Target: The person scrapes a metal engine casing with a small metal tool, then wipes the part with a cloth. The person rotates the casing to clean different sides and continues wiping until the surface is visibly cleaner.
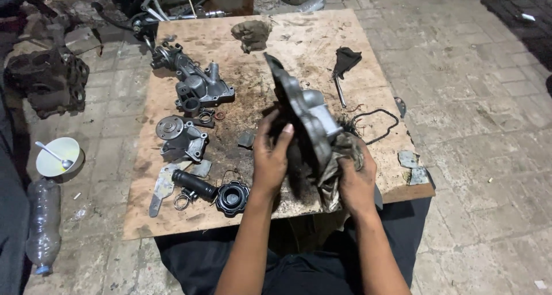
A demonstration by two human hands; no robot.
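Note:
A large grey metal engine cover stands tilted on edge over the stained plywood board. My left hand grips its dark underside on the left. My right hand presses a dirty grey rag against the cover's lower right side. Both forearms come up from the bottom, over my dark trousers.
On the board lie a grey cast housing, a pump part with a round flange, a black hose piece, a black round cap, a black gasket loop and another rag. A white bowl with spoon and a plastic bottle sit left on the paving.

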